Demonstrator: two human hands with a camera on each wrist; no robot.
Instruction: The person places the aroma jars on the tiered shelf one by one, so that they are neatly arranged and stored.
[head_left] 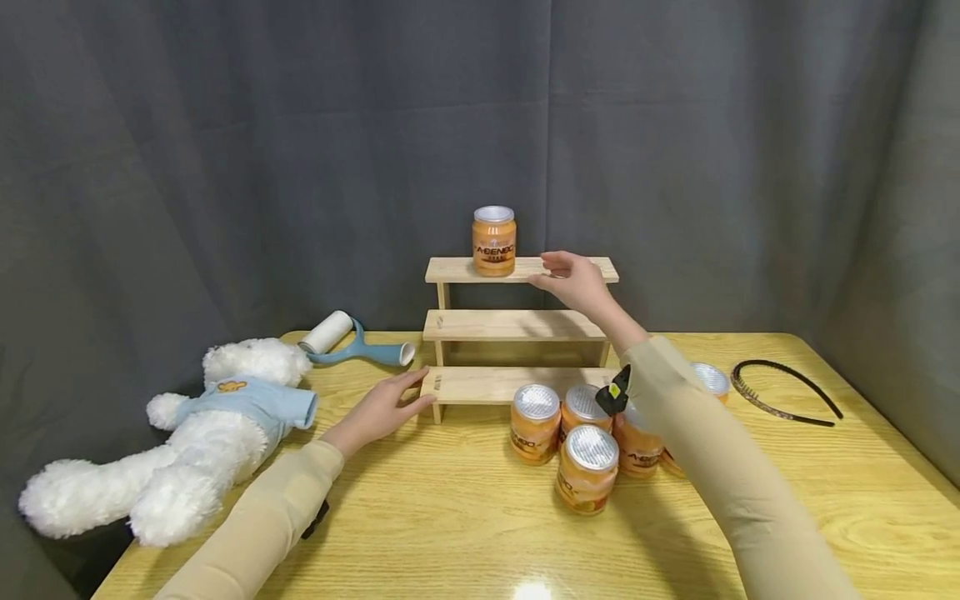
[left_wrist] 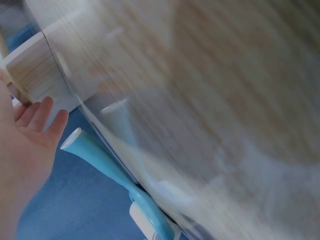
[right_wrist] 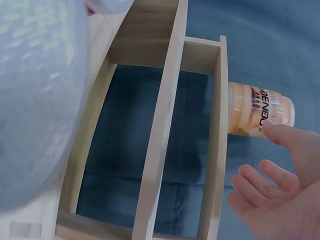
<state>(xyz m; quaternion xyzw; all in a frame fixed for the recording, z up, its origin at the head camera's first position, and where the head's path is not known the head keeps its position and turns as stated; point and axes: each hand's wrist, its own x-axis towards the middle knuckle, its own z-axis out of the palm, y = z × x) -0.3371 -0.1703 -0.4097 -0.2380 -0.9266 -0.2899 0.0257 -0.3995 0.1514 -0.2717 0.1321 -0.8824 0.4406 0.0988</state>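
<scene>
Sleeve (head_left: 716, 442) up front, my right grip (head_left: 579, 287) hung kinda spread, right of the upright jar (head_left: 493, 240) atop the rack (head_left: 517, 324).

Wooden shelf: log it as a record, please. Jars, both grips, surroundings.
stand: wooden shelf, three tiers
top tier: one orange jar, upright, silver lid
left grip: fingertips at left end of bottom tier
right grip: beside that jar, holding nothing
other jars: grouped on table, some hidden by right sleeve; exact count unclear
table left: white plush toy, blue-handled roller
table right: dark headband
</scene>
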